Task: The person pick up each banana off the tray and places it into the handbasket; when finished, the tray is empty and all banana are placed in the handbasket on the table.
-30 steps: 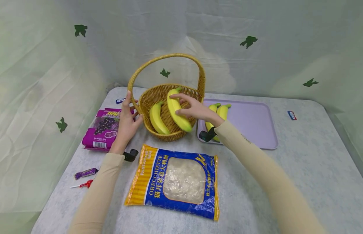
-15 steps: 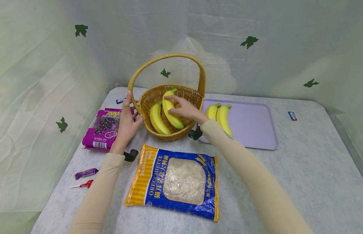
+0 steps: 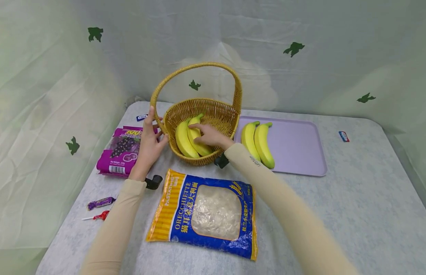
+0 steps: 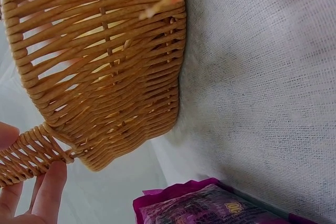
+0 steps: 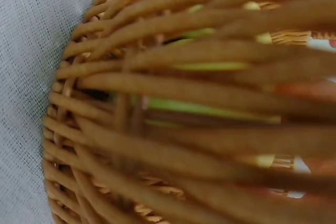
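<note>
Grey table (image 3: 354, 191), left hand (image 3: 149, 143) gripping basket (image 3: 213, 109) handle, right hand (image 3: 207, 135) grasping banana (image 3: 196, 139), unseen wrist-side

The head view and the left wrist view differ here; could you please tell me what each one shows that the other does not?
Only the head view shows the right hand on a banana inside the basket, two more bananas on the purple tray, and the orecchiette bag. Only the left wrist view shows the basket's outer weave close up and where its base meets the cloth. Both show the left hand at the foot of the basket handle, the basket itself, and the purple candy bag beside it.
</note>
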### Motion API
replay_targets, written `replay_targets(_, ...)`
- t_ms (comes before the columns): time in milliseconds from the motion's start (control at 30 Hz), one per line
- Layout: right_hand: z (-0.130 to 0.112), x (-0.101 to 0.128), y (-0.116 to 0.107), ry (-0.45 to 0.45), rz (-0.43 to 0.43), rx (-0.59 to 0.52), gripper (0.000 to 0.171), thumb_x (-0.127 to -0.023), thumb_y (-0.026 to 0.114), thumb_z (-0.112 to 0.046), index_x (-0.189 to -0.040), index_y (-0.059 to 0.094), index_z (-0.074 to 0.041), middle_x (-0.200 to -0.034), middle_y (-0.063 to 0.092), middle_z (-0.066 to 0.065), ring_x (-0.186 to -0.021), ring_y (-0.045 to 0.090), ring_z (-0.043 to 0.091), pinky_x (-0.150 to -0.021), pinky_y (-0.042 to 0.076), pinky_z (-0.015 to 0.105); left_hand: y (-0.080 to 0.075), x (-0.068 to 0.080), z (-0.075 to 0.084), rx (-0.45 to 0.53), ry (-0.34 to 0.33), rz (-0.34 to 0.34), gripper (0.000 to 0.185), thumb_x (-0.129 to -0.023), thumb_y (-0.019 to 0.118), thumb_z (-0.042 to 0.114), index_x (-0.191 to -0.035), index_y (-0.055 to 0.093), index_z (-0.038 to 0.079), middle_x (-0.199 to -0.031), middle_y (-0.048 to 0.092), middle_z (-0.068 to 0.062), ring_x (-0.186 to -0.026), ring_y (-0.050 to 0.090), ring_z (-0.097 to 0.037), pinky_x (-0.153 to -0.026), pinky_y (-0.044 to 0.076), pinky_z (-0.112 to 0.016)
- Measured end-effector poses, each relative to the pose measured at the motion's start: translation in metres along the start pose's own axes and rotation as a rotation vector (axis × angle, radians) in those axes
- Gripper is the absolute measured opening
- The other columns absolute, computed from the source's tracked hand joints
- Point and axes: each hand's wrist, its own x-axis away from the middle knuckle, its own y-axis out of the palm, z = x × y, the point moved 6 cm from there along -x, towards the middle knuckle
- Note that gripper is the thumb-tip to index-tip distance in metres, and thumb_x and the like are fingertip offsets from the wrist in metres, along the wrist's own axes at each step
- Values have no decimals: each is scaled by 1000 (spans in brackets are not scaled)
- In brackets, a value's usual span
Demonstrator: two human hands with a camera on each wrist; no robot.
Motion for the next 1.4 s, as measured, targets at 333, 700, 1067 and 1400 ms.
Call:
replay_targets(333, 3, 1, 4, 82, -31, 44, 57, -95, 58, -16, -148, 37, -14, -146, 39, 16, -128, 39, 29, -97, 41, 36, 1, 0, 1, 15, -4, -1, 99, -85, 59, -11, -150, 10, 46, -135, 32, -23, -116, 49, -42, -93, 46, -58)
replay_targets(700, 10, 21, -26, 15, 95, -186, 48, -95, 60, -21, -140, 48, -11, -133, 50, 18, -111, 54, 28, -86, 53, 43, 2, -1, 3, 32, 18, 5, 101, -85, 57, -13, -149, 11, 49, -138, 31, -23, -114, 49, -41, -93, 47, -57)
replay_targets(1067, 33, 71, -58, -73, 188, -450, 38, -95, 57, -17, -132, 52, -8, -120, 55, 17, -105, 57, 38, -80, 53, 50, 1, 0, 3, 38, -4, 11, 102, -84, 56, -13, -148, 11, 52, -130, 34, -27, -114, 49, -43, -94, 46, -58)
replay_targets(1400, 86, 125, -85, -16, 261, -502, 44, -96, 56, -13, -136, 46, 1, -124, 52, 28, -96, 56, 42, -75, 55, 46, 0, 1, 2, 32, -6, 16, 100, -85, 55, -13, -148, 11, 50, -131, 35, -25, -115, 49, -42, -95, 45, -58)
